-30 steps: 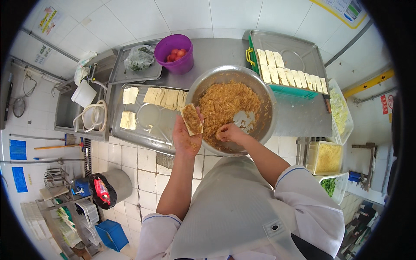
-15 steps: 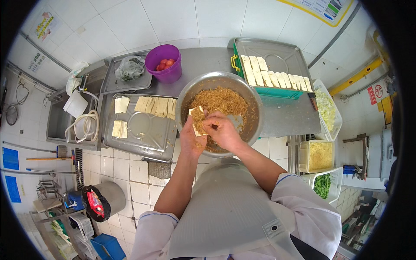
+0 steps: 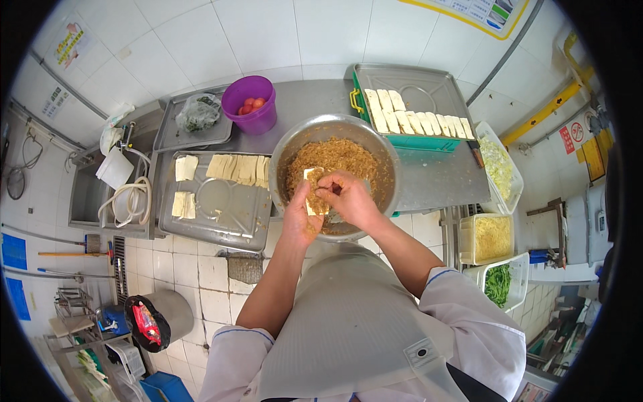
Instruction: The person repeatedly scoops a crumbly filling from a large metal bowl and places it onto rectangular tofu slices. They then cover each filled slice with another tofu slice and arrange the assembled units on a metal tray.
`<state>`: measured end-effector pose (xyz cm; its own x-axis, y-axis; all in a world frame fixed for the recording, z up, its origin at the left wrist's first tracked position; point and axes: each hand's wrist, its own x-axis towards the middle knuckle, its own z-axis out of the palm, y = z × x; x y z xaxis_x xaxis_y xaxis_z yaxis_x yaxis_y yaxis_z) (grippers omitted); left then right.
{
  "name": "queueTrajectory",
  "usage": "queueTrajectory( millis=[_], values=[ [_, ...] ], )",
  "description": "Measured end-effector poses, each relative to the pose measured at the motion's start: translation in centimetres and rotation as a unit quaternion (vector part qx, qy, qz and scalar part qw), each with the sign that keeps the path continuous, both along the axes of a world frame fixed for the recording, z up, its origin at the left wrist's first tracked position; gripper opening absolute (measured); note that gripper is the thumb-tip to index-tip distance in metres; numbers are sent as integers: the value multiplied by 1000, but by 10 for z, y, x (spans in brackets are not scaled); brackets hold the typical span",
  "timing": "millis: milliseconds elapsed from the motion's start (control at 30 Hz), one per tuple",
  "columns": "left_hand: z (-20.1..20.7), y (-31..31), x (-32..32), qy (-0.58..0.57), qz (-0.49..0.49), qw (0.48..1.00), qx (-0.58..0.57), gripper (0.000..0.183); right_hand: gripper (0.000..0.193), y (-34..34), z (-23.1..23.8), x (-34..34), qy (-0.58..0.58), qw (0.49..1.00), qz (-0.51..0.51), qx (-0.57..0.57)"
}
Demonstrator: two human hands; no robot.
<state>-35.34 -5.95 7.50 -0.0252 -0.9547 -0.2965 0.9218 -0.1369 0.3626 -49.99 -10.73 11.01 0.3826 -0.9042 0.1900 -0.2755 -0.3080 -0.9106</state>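
My left hand (image 3: pixel 299 220) holds a pale rectangular sheet, like tofu skin (image 3: pixel 309 208), from below over the near left part of a large steel bowl (image 3: pixel 396 167). Brown crumbly filling (image 3: pixel 317 189) covers most of the sheet, with white showing along its edges. With pinched fingers my right hand (image 3: pixel 351 202) presses on the filling from the right. Loose brown filling (image 3: pixel 338 154) lies in the bowl beneath. More pale sheets (image 3: pixel 234 167) lie in a steel tray (image 3: pixel 228 231) to the left. Pale folded strips (image 3: pixel 418 124) are lined up on a tray at the far right.
A purple bucket (image 3: pixel 268 117) of red round produce stands behind the bowl's left side. Beside it, a tray (image 3: pixel 164 137) carries a plastic bag. A green crate (image 3: pixel 429 143) supports the far right tray. Tubs of shredded food (image 3: pixel 487 241) stand right; a sink (image 3: pixel 84 194) is left.
Filling now reaches further down the sheet. My right hand still works on it, its fingers slightly shifted. The whole view has moved a little.
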Motion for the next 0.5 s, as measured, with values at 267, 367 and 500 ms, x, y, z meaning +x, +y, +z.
queueTrajectory(
  millis=[267,367,500],
  values=[
    [-1,17,8,-41,-7,999,-16,43,12,-4,21,3,-32,998,42,46],
    [-4,31,27,7,-41,995,-90,48,13,-7,30,-2,-113,989,42,86],
    [-3,68,58,10,8,998,-57,53,13,-49,12,-32,-230,960,73,144]
  ],
)
